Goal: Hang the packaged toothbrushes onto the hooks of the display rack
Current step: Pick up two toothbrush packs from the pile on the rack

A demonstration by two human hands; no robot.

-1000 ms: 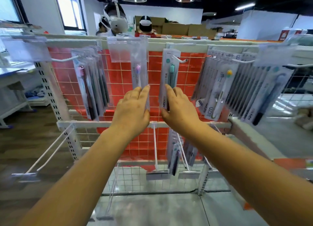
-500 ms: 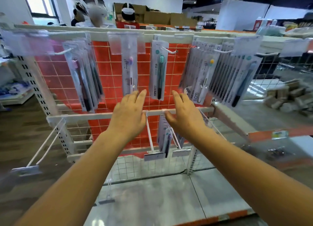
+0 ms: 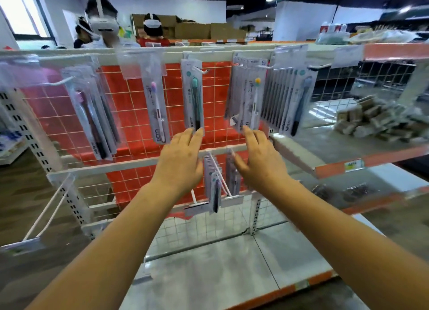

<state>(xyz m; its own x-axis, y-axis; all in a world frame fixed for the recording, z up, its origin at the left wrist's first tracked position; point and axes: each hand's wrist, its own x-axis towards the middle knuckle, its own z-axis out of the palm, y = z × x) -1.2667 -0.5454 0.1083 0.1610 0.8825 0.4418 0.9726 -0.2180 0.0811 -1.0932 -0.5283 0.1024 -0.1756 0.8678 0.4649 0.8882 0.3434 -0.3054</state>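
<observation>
In the head view, the left hand (image 3: 180, 163) and right hand (image 3: 257, 161) are reaching with loose, empty fingers just below the teal toothbrush pack (image 3: 193, 96) hanging on its hook (image 3: 202, 70). The pack looks light, thin and bendy; pinching near its top hole seems best.

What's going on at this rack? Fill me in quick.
A person is stocking packaged toothbrushes on a display rack with a red grid back. Both hands are empty right now: the left hand and right hand are open, fingers straight, raised in front of the rack's middle crossbar. Above them a teal toothbrush pack hangs alone on its hook, a purple-headed pack on the hook beside it. Fuller bunches hang further left and right, and a few packs hang on the lower hooks.
</observation>
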